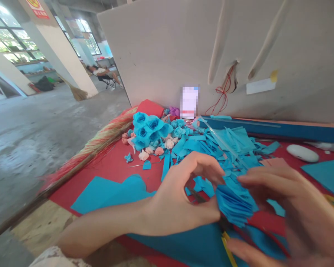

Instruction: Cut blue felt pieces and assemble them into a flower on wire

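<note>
My left hand (pixel 180 196) pinches a thick stack of folded blue crepe paper (pixel 235 204) between thumb and fingers. The stack's layers fan out toward the right. My right hand (pixel 289 207) is beside it, thumb and forefinger wide apart; the forefinger's tip is close to the stack's upper edge, and I cannot tell whether it touches. Behind and below the stack, partly covered by my left hand, is a dark blade-like tool (pixel 197 195). A yellow strip (pixel 228 248) shows near my right thumb. Blue paper sheets (pixel 183 241) lie under both hands.
Blue paper flowers (pixel 153 124) and small pale pink roses (pixel 169 144) are heaped at the back left. Blue paper scraps (pixel 211 142) cover the middle. A lit phone (pixel 189 102) leans against the grey panel (pixel 167 55). A white mouse-shaped object (pixel 303 152) lies right. A person (pixel 105 72) sits far off.
</note>
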Motion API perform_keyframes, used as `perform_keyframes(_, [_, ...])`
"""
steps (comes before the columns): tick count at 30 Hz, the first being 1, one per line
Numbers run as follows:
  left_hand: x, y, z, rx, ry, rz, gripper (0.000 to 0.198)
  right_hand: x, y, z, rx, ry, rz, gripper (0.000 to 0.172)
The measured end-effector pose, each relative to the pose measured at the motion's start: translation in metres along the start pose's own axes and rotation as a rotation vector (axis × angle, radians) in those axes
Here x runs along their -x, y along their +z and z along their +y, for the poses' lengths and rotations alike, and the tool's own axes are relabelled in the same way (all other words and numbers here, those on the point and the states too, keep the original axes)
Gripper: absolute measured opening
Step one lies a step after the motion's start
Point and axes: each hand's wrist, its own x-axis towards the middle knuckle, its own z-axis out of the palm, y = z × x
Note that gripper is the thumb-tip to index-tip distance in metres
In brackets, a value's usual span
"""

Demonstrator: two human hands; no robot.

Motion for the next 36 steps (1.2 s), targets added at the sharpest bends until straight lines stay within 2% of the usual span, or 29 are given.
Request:
perform_keyframes(7, [-0.001, 0.002, -0.003, 0.068, -0.052, -0.023, 0.042, 0.003, 0.000, -0.001, -0.012, 0.001, -0.063, 0.019])
perform_keyframes(11, [-0.001, 0.001, -0.004, 0.155, -0.097, -0.043, 0.047, -0.001, -0.003, 0.000, -0.095, -0.088, -0.245, 0.031])
perform_keyframes(13, [-0.001, 0.000, -0.003, 0.180, -0.132, -0.060, 0.047, -0.002, -0.003, 0.001, -0.128, -0.085, -0.300, 0.033])
perform_keyframes(17, [-0.001, -0.001, -0.002, 0.159, -0.163, -0.068, 0.045, -0.001, -0.002, 0.005, -0.170, -0.061, -0.317, 0.034])
perform_keyframes(22, [-0.001, -0.002, -0.002, 0.112, -0.161, -0.058, 0.043, -0.003, -0.003, 0.007, -0.258, 0.005, -0.391, 0.043])
perform_keyframes(29, [0.001, -0.001, 0.001, 0.079, -0.126, -0.042, 0.049, -0.008, -0.007, 0.006, -0.346, 0.160, -0.324, 0.013])
perform_keyframes(32, [0.001, -0.002, 0.001, 0.008, -0.091, -0.028, 0.047, -0.008, -0.009, 0.006, -0.404, 0.257, -0.289, 0.009])
perform_keyframes(36, [0.001, -0.003, 0.000, -0.066, -0.087, -0.038, 0.043, -0.005, -0.009, 0.007, -0.445, 0.318, -0.282, 0.012])
